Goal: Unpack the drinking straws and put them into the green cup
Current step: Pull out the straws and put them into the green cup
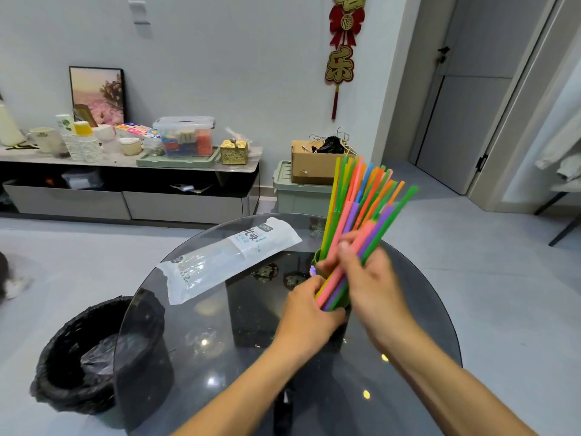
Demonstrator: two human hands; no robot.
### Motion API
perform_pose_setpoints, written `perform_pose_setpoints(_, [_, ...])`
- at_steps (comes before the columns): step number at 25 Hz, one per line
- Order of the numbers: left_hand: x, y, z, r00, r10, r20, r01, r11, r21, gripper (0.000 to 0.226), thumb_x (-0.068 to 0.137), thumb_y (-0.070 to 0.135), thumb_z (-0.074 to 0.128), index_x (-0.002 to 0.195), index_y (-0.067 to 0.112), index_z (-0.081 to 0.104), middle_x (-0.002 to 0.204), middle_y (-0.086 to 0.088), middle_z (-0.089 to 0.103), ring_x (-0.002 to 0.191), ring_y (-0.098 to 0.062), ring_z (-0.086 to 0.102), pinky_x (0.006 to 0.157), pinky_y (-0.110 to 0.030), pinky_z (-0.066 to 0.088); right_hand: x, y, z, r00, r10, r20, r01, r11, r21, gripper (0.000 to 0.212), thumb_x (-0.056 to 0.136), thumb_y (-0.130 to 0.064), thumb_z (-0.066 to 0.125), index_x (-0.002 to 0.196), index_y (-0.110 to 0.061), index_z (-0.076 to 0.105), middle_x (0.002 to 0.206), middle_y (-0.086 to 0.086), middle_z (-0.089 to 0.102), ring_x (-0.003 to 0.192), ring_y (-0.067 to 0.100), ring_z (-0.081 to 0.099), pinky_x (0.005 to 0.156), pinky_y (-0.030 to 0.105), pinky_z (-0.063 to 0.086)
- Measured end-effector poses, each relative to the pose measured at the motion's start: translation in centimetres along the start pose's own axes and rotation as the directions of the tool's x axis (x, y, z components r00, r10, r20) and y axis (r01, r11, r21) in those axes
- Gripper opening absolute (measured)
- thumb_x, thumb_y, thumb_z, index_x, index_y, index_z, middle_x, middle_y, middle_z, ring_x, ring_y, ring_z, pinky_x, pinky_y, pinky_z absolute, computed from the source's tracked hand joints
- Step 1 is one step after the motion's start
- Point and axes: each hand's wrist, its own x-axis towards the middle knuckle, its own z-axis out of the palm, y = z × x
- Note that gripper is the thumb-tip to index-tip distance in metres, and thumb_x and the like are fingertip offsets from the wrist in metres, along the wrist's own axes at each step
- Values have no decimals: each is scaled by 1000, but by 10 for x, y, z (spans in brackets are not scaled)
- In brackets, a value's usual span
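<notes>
My left hand [309, 305] grips the cup [318, 258] on the table [188, 341]; my right [371, 278] clasps the straws [361, 209], ends already inside. I'd loosen gradually, keeping the cup braced.

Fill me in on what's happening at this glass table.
A person is putting a bundle of coloured straws into a green cup on the glass table. The left hand grips the cup, with the lower ends of the straws at its rim. The right hand holds the bundle around its middle, and the tops fan out up and to the right. The clear wrapper lies on the table to the left. A black-lined bin stands on the floor beside the table.
</notes>
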Motion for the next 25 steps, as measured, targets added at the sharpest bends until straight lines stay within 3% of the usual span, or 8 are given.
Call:
perform_pose_setpoints(2, [7,2,-11,999,-13,-43,12,1000,-6,25,65,20,75,74,26,52,60,11,55,52,-8,43,54,-20,41,27,-20,-16,991,-33,-130,60,976,210,8,103,-10,42,106,-8,50,73,6,68,74,19,71,71,32,58])
perform_pose_setpoints(4, [14,6,-19,995,-31,-96,27,999,-47,36,66,16,80,86,30,54,76,11,58,62,-5,48,63,-16,44,55,-41,-33,977,-60,-205,132,925,356,8,104,-10,41,108,-10,48,77,7,69,79,21,73,73,31,59])
perform_pose_setpoints(7, [23,6,-24,990,-5,-140,7,1000,12,58,60,19,84,104,35,49,96,10,55,83,-3,51,69,-8,40,77,-44,-33,965,-122,-233,195,927,321,9,104,-11,41,112,-11,46,87,10,70,86,22,73,77,31,59])
perform_pose_setpoints(11, [34,2,-20,996,50,-69,-42,992,123,75,62,27,80,125,39,40,117,13,50,112,-11,46,90,-22,43,85,-21,-23,983,-111,-148,142,966,218,11,103,-11,44,106,-14,54,87,4,70,86,19,71,80,36,59])
perform_pose_setpoints(16, [41,6,-11,996,93,-11,-90,985,147,79,67,31,82,133,34,39,127,7,50,121,-15,46,100,-35,45,74,10,-27,999,-43,3,43,999,-8,19,101,-14,49,93,-21,64,117,21,65,101,28,69,94,46,55])
perform_pose_setpoints(19, [40,5,-8,993,114,-31,-108,983,147,73,67,28,83,129,28,47,126,5,52,121,-15,47,101,-39,44,71,11,-25,999,43,25,-38,987,-159,16,93,-21,64,104,-11,68,110,13,71,100,25,69,93,48,55])
perform_pose_setpoints(22, [39,2,-11,993,120,-9,-117,979,166,80,64,34,85,132,30,43,128,7,50,123,-15,44,103,-37,43,70,-3,-31,981,-192,-38,144,841,-522,40,79,-57,68,92,-20,73,82,-5,74,77,14,69,68,35,58])
perform_pose_setpoints(25, [43,8,-14,997,74,21,-76,979,191,105,59,46,86,146,31,27,141,8,42,132,-14,36,110,-37,38,72,-15,-50,899,-406,-165,148,636,-758,51,71,-83,53,70,-32,57,62,-16,60,58,-1,55,47,21,35])
